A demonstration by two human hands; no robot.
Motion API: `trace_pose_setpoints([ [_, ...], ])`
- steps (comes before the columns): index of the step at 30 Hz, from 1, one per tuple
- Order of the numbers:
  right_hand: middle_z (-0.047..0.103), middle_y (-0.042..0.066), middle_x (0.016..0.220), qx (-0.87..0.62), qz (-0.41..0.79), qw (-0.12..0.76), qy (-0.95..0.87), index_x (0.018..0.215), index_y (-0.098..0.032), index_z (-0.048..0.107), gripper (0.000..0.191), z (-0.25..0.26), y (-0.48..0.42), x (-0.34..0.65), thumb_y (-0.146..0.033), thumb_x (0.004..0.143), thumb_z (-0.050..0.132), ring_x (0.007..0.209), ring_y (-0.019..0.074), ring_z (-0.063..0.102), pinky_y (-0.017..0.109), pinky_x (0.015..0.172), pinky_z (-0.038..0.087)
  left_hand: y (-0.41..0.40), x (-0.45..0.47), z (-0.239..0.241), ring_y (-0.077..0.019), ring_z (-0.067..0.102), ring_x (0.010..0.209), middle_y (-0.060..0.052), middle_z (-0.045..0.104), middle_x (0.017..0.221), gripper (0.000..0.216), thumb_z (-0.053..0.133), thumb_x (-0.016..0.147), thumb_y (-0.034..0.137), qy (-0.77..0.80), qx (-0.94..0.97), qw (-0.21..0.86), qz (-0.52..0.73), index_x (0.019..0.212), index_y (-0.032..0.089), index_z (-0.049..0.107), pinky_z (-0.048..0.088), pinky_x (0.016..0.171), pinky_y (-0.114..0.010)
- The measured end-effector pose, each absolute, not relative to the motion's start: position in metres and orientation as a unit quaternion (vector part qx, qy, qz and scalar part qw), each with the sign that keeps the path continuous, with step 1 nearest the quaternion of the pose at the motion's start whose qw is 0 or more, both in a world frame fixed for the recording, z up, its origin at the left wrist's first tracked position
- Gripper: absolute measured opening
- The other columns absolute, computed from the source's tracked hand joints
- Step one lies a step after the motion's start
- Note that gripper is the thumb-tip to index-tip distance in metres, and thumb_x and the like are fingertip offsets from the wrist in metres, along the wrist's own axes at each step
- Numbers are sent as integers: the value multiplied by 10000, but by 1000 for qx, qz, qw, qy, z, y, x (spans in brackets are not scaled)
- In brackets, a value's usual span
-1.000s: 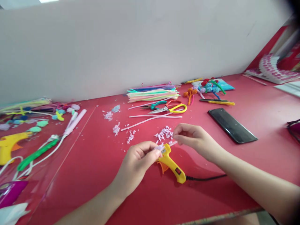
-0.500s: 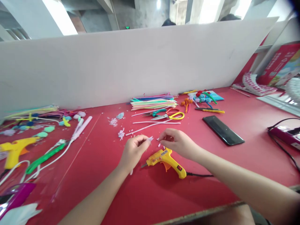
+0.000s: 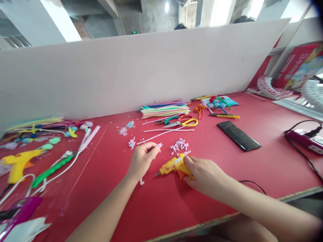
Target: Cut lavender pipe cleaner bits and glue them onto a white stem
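My left hand (image 3: 142, 158) pinches a pale lilac pipe cleaner (image 3: 159, 145) between thumb and forefinger. Its tufted tip sticks out past the fingertips, and a curled end hangs below the hand. On the red table lies a yellow hot glue gun (image 3: 168, 166), nozzle pointing left. My right hand (image 3: 207, 173) has its fingers wrapped around the glue gun's handle, which is mostly hidden. Just beyond the gun is a small heap of short lilac pipe cleaner pieces (image 3: 179, 145).
Scissors (image 3: 180, 124), pliers (image 3: 171, 120) and a pipe cleaner bundle (image 3: 165, 111) lie toward the white partition (image 3: 141, 74). To the right are a phone (image 3: 238, 135) and a power strip (image 3: 306, 141). At left lies another yellow glue gun (image 3: 19, 164) among white cords.
My right hand has moved down from beside the lilac pieces onto the glue gun's handle, uncovering the heap. The left hand keeps its pinch on the pipe cleaner.
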State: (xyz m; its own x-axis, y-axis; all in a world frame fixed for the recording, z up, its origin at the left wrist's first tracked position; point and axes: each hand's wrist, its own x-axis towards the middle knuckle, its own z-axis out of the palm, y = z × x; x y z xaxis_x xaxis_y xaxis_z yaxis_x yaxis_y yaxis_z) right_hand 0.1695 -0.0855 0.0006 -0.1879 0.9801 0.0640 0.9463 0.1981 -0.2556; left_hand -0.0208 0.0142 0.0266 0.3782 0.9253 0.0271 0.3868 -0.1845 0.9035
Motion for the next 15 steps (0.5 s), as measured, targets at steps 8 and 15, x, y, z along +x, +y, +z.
trace_pose_setpoints([
  [8,612,20,786,-651,37,175,-738,902,-192,420,129,-5,-77,199,-182,774,430,619,144,562,241,525,271,28,-26,14,-74,315,470,46,416,517,221,553,785,340,468,679,456,335,654,164,581,221,442,-200],
  [15,647,85,795,-739,-13,83,-669,994,-140,455,204,3,-23,260,-209,802,448,682,200,602,260,494,213,26,-8,22,-58,257,443,47,408,488,191,559,770,301,445,628,553,319,656,151,590,137,420,-202],
])
